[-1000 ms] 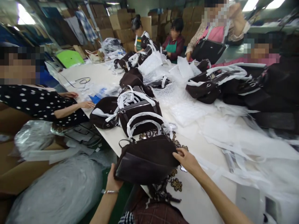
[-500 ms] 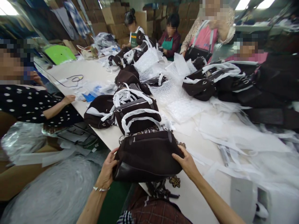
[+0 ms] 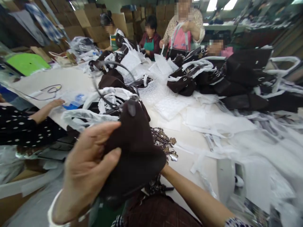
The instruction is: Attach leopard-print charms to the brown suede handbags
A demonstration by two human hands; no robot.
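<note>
A dark brown handbag (image 3: 132,148) is turned end-on in front of me, above the table's near edge. Its thin dark handle stands up in a loop from a leather tab. My left hand (image 3: 92,160) is at the bag's left side, fingers curled, thumb and forefinger tips against the fabric. Behind the bag my right hand is hidden; only its wrist and forearm (image 3: 189,189) show at the lower right. Just beyond the bag lie patterned flower-shaped charms (image 3: 163,138) on dark cords. More brown handbags with white-wrapped handles (image 3: 115,94) rest behind it.
White wrapping sheets (image 3: 220,123) and bubble wrap (image 3: 172,104) spread over the table. Brown bags (image 3: 246,75) are piled at the right. A grey tape dispenser (image 3: 227,179) stands lower right. A co-worker's arm (image 3: 47,110) reaches in from the left; others work across the table.
The handbag has turned from broadside to end-on, and its handle now stands up. My left hand has come up closer to the camera; my right hand has gone behind the bag. The view has swung right.
</note>
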